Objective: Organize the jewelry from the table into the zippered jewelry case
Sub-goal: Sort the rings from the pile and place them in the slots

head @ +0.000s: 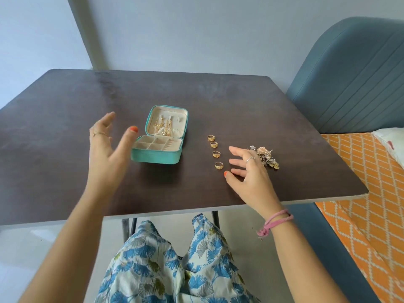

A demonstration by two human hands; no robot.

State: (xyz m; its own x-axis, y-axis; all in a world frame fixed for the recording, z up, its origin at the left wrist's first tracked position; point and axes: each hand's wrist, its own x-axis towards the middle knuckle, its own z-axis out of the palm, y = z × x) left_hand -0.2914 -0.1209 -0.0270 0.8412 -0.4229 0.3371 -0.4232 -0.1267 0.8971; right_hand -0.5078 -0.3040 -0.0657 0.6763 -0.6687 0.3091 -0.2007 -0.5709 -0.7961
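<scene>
A teal zippered jewelry case (156, 157) lies open on the dark table (65, 176), its cream lid raised with gold necklaces (161, 126) hanging inside and its divided bottom tray bare. Several gold rings (215, 153) sit in a column to the right of the case. A heap of gold and silver jewelry (265, 156) lies further right. My left hand (107, 147) hovers just left of the case, fingers spread, holding nothing. My right hand (247, 171) hovers between the rings and the heap, fingers spread, partly covering the heap.
The table's near edge (175, 212) runs just above my lap in floral fabric. A blue padded headboard (354, 79) and a bed with an orange patterned sheet (367, 193) stand close on the right. The wall is behind the table.
</scene>
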